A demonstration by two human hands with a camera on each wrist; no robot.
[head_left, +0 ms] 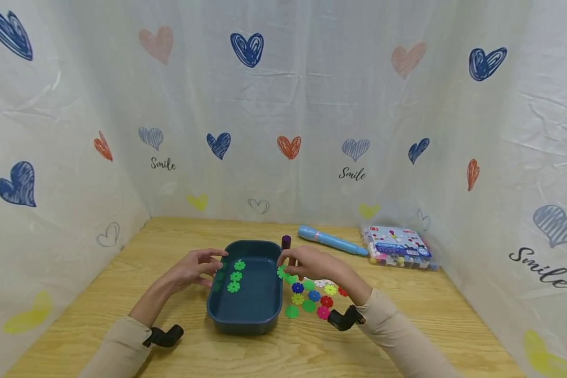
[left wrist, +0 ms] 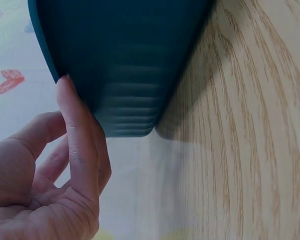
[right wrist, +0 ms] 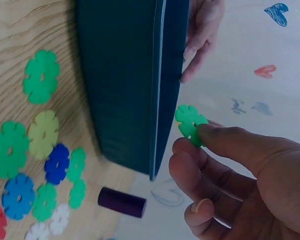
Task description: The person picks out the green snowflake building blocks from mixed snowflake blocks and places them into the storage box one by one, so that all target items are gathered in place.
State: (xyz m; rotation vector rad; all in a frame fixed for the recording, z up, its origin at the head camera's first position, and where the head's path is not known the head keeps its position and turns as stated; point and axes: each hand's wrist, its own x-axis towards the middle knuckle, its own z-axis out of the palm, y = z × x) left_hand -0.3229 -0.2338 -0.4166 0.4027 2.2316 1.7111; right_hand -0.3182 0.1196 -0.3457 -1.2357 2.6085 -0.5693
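My right hand [head_left: 307, 262] pinches a green snowflake disc [right wrist: 189, 122] between thumb and fingertips, held above the dark blue bin's right rim. Inside the bin [head_left: 260, 304], several green snowflake discs [head_left: 236, 276] lie in a line toward the left. At the bin's left side is my left hand [head_left: 193, 269], its fingers loosely bent. One fingertip touches the rim of the bin in the left wrist view, along the outer wall, and the hand [left wrist: 65, 165] is not wrapped around it.
Loose snowflake discs in blue, yellow, red, pink, green and white, such as a red disc [head_left: 326, 301], lie right of the bin. A dark purple cylinder [right wrist: 122, 202] stands near its far right corner. Farther back are a light blue tube [head_left: 333, 240] and a clear box [head_left: 399, 247] of parts.
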